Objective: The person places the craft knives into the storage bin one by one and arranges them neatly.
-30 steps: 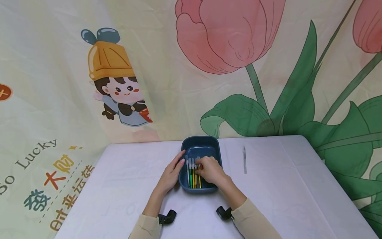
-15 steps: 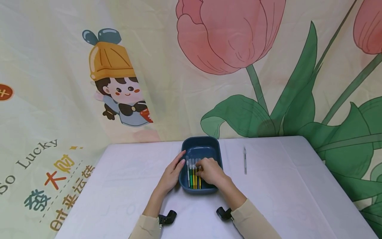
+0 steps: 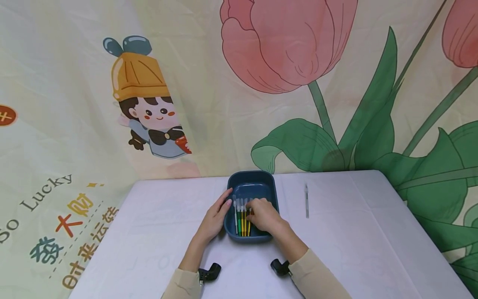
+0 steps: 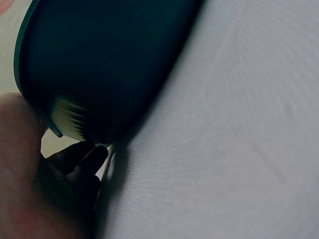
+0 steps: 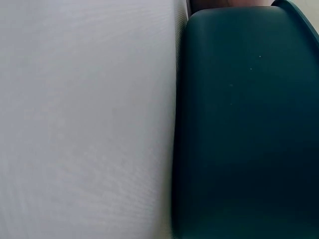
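A dark blue rectangular box [image 3: 250, 187] stands at the back middle of the white table. My left hand [image 3: 213, 221] grips its left side, thumb at the rim; in the left wrist view, fingers [image 4: 79, 162] curl low against the outer wall [image 4: 104, 59]. Inside lies a row of slim pen-shaped tools with clear caps: a silver one [image 3: 235, 218], a green one [image 3: 239, 226] and several yellow ones [image 3: 244, 226]. My right hand [image 3: 264, 215] reaches over the right rim, its fingers pinching the rightmost yellow tool [image 3: 249, 229], whose upper part they hide. Only the box's outer wall [image 5: 249, 129] fills the right wrist view.
One silver pen-shaped tool [image 3: 307, 201] with a clear cap lies alone on the table, right of the box. Black cameras [image 3: 210, 271] sit at both wrists. A cloth backdrop [image 3: 209, 124] printed with tulips and a cartoon figure hangs behind the table's far edge.
The rightmost yellow tool has shifted slightly left, closer to the others in the row, with my right fingers at it. My left hand and the box stay in place.
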The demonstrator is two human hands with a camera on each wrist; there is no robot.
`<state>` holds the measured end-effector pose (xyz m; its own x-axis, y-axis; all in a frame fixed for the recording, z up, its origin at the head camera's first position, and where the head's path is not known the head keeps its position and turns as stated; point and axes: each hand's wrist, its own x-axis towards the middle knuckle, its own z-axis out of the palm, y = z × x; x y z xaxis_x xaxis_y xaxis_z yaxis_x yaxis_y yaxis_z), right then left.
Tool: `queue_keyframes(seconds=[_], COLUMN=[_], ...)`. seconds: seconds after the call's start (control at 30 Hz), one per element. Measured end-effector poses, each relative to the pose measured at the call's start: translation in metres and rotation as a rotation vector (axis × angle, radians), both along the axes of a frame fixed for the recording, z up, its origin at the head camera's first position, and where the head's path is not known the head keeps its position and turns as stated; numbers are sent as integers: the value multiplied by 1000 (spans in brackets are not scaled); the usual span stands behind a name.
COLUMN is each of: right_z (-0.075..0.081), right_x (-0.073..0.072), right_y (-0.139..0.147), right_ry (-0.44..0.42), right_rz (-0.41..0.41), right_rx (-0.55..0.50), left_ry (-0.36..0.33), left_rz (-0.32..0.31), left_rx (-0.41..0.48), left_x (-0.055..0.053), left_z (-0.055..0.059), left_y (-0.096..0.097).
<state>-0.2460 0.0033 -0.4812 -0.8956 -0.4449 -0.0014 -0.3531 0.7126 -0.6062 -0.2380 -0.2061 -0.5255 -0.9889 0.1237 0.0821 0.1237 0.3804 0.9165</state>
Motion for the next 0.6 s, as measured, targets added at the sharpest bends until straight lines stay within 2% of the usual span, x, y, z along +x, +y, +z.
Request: queue_keyframes(seconds=[0.37,0.6], right_z=[1,1], right_x=[1,1], right_y=[0,0], right_ry=[3,55], right_rz=[-5,-2], right_rx=[-10,-41], left_ry=[9,4], left_rz=[-2,-6], left_rx=[-9,2], left_x=[-1,-1], left_z=[-3,-3], left_y=[-2,-2])
